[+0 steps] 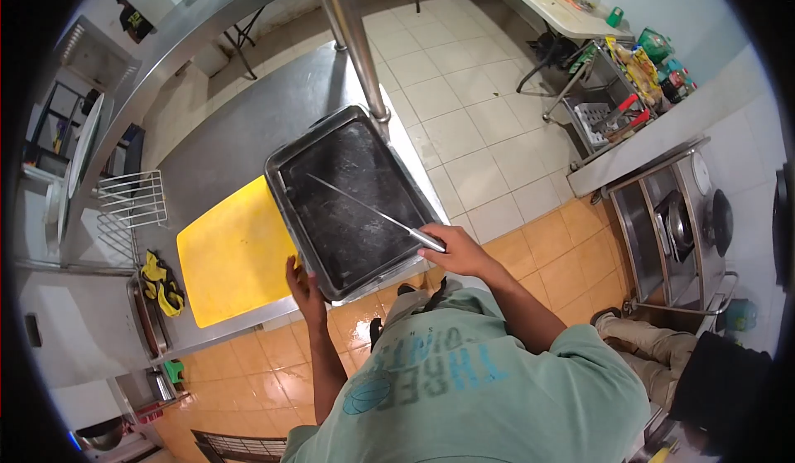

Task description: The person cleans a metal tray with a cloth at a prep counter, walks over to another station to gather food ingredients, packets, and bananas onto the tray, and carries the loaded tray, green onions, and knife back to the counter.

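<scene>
Tray point(352, 239), black, rectangular and shallow, lies on the stainless steel worktop point(240, 144) directly in front of the operator. Its interior shows pale scuff marks. The right hand point(460, 252) is closed around the handle of a long, narrow-bladed knife point(364, 205). The blade extends diagonally across the tray interior, with the tip directed toward the far left corner; contact between blade and tray floor cannot be determined. The left hand point(307, 294) is positioned at the near left corner of the tray, fingers directed upward along the side wall. Whether these fingers grip the wall or only rest against it cannot be determined.

A yellow cutting board point(232, 252) lies flat on the worktop, immediately left of the tray. The adjoining edges meet; any overlap cannot be confirmed. A yellow-and-black item point(170, 299) lies beyond the left edge of the board, and a white wire rack point(162, 198) stands near its far left corner. A tubular steel post point(352, 45) rises beside the far end of the tray. To the right, a second person in khaki trousers point(646, 347) is located near a tiered trolley point(638, 210).
</scene>
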Tool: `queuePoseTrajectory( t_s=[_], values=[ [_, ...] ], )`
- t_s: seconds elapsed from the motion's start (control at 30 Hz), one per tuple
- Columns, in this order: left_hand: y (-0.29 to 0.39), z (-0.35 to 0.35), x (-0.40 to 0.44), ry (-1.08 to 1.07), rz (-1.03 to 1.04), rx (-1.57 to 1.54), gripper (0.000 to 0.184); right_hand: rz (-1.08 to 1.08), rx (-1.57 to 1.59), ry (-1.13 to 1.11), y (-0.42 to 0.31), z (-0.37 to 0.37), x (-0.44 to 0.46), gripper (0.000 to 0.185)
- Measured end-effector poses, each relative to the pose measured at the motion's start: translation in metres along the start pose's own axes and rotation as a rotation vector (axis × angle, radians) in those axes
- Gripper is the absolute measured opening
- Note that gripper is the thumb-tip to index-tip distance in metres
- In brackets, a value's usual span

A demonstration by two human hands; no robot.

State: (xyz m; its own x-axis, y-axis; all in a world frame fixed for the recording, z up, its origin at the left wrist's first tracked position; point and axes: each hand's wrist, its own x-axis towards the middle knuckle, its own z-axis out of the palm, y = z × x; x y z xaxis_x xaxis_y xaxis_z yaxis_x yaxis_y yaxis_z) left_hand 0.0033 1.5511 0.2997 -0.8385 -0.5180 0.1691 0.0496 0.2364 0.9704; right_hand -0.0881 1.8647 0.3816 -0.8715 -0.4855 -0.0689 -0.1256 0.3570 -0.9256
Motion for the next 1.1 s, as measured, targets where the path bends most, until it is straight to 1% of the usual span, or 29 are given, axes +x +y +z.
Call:
queuePoseTrajectory(
  t_s=[0.03,0.13,0.2,0.23,0.33,0.37,0.4,0.43,0.47,0.5,0.53,0.57,0.6,0.63,0.67,0.7,0.73,0.77,0.8,0.83,0.87,0.9,0.97,1.0,1.03,1.07,1.1],
  values=[
    [0.006,0.000,-0.004,0.057,-0.008,-0.033,0.045,-0.026,-0.010,-0.007,0.000,-0.001,0.002,0.029],
    [-0.012,-0.007,-0.020,0.509,0.112,0.091,0.037,-0.069,0.012,-0.036,0.006,-0.007,0.006,0.029],
    [-0.017,-0.003,-0.023,0.725,0.059,0.019,0.032,-0.111,0.017,-0.032,0.007,-0.021,0.006,0.029],
    [-0.046,-0.011,-0.026,0.751,0.033,-0.012,0.033,-0.124,0.020,-0.026,0.009,-0.030,0.007,0.029],
    [-0.049,0.000,-0.020,0.893,0.091,0.130,0.036,-0.126,0.069,-0.025,0.021,-0.068,0.008,0.030],
    [-0.046,0.004,-0.012,0.977,0.156,0.237,0.037,-0.131,0.069,-0.025,0.029,-0.084,0.010,0.030],
    [-0.044,0.008,-0.005,1.081,0.139,0.123,0.035,-0.137,0.069,-0.024,0.037,-0.100,0.011,0.030],
    [-0.051,0.002,-0.001,1.169,0.280,0.171,0.033,-0.136,0.069,-0.012,0.048,-0.117,0.013,0.029],
    [-0.051,-0.007,-0.005,1.257,0.167,0.223,0.030,-0.139,0.079,-0.005,0.058,-0.136,0.017,0.029],
    [-0.044,-0.003,-0.008,1.363,0.232,-0.015,0.029,-0.141,0.085,-0.003,0.070,-0.159,0.020,0.029],
    [-0.044,-0.001,-0.016,1.489,0.159,0.177,0.029,-0.143,0.091,-0.001,0.082,-0.184,0.024,0.029],
    [-0.051,0.002,-0.027,1.556,0.092,0.128,0.031,-0.118,0.083,-0.018,0.093,-0.212,0.029,0.029],
    [-0.043,0.024,-0.039,1.600,-0.017,0.047,0.030,-0.117,0.058,-0.012,0.107,-0.240,0.034,0.029],
    [-0.057,0.030,-0.057,1.533,-0.109,0.261,0.028,-0.110,0.042,-0.001,0.120,-0.265,0.037,0.030],
    [-0.070,0.047,-0.076,1.395,-0.428,0.536,0.027,-0.102,0.027,0.010,0.131,-0.292,0.040,0.030],
    [-0.075,0.074,-0.097,1.241,-0.649,0.696,0.027,-0.117,-0.006,0.027,0.142,-0.326,0.043,0.030],
    [-0.079,0.112,-0.116,1.025,-0.879,0.733,0.027,-0.075,0.000,0.020,0.151,-0.360,0.041,0.031],
    [-0.084,0.151,-0.139,0.732,-1.098,0.721,0.027,-0.033,0.006,0.014,0.160,-0.394,0.038,0.031],
    [-0.085,0.193,-0.156,0.391,-1.247,0.621,0.027,0.009,0.012,0.006,0.171,-0.425,0.035,0.032],
    [-0.081,0.239,-0.161,0.054,-1.329,0.508,0.027,-0.011,0.035,0.059,0.185,-0.450,0.031,0.031],
    [-0.080,0.278,-0.159,-0.202,-1.341,0.397,0.028,0.055,0.048,0.079,0.198,-0.474,0.031,0.030],
    [-0.071,0.324,-0.143,-0.388,-1.326,0.290,0.028,0.121,0.061,0.098,0.209,-0.498,0.035,0.029],
    [-0.062,0.415,-0.091,-0.535,-1.207,0.137,0.028,0.224,0.121,0.117,0.229,-0.535,0.050,0.026],
    [-0.057,0.455,-0.056,-0.585,-1.120,0.130,0.028,0.245,0.196,0.135,0.237,-0.547,0.061,0.025],
    [-0.054,0.493,-0.021,-0.623,-1.033,0.132,0.028,0.266,0.271,0.154,0.243,-0.557,0.073,0.025],
    [-0.048,0.525,0.014,-0.771,-0.896,0.365,0.029,0.280,0.335,0.155,0.249,-0.567,0.087,0.025],
    [-0.053,0.549,0.042,-0.815,-0.778,0.279,0.028,0.240,0.375,0.160,0.258,-0.573,0.103,0.026]
  ],
)
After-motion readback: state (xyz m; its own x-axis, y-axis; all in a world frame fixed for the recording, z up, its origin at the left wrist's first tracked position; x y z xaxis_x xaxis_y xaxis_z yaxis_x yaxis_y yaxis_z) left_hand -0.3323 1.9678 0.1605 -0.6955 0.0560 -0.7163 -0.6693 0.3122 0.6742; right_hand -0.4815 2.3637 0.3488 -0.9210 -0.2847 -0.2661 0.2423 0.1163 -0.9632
